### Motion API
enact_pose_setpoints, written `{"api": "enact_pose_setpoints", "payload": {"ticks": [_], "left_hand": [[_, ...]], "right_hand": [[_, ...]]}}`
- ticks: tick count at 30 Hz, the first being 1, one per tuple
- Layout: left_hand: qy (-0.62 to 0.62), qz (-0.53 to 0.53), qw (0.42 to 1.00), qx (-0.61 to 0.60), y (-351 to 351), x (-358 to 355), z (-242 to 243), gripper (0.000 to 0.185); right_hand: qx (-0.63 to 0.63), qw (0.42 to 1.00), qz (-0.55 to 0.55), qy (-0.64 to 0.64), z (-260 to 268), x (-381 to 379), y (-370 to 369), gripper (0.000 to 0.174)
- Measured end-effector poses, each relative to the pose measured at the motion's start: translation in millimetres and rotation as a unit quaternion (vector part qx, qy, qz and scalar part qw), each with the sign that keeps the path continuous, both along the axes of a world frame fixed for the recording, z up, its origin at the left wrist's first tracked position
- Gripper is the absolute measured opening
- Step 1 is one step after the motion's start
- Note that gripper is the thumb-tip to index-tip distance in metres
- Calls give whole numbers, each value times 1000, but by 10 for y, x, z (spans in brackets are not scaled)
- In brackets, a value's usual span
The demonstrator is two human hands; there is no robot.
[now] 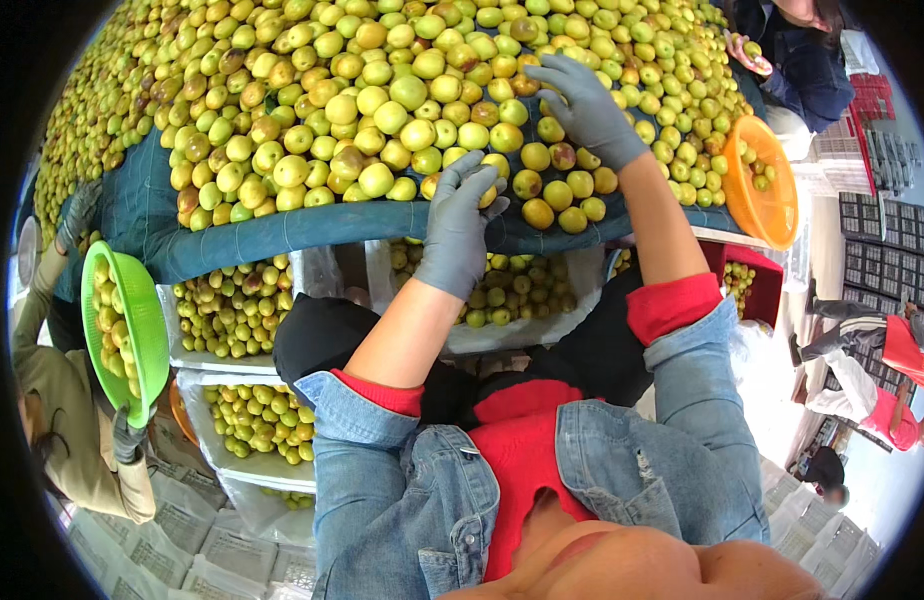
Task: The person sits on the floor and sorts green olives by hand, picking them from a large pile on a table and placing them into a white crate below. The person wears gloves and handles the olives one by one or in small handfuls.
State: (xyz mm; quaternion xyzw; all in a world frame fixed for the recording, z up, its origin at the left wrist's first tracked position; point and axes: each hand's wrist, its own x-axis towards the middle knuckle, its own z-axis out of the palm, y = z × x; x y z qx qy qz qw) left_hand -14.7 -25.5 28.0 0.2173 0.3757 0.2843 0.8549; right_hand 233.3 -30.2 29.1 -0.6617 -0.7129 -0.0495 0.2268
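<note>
A wide heap of yellow-green jujubes [391, 118], some blotched brown, lies on a dark blue-green cloth [304, 231] before me. My left hand [460, 229], in a grey glove, is at the cloth's near edge, its fingers and thumb curled around a jujube [489, 196]. My right hand [588, 112], gloved the same way, reaches over the heap with its fingers apart. Its fingertips are close to browned jujubes, and whether they touch is unclear. A loose group of jujubes [557, 195] lies between the two hands, near the rolled cloth edge.
White foam boxes [258, 471] of jujubes stand below the cloth edge. At left, a gloved person holds a green basket [143, 337] of jujubes. An orange basket [778, 187] sits at right, beside another person's hand [748, 54]. A red crate [762, 289] is below it.
</note>
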Motion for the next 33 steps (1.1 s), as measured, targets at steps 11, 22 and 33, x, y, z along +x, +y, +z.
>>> {"api": "enact_pose_setpoints", "payload": {"ticks": [11,22,33], "left_hand": [[-14,7,1000,7,10,-57,126,55],[-104,49,993,18,18,49,1,53],[-74,3,997,-17,8,76,-8,34]], "right_hand": [[-65,997,-7,-48,-182,-272,930,40],[-36,995,-82,-51,129,66,-279,42],[-142,893,-123,408,210,-508,-577,54]]}}
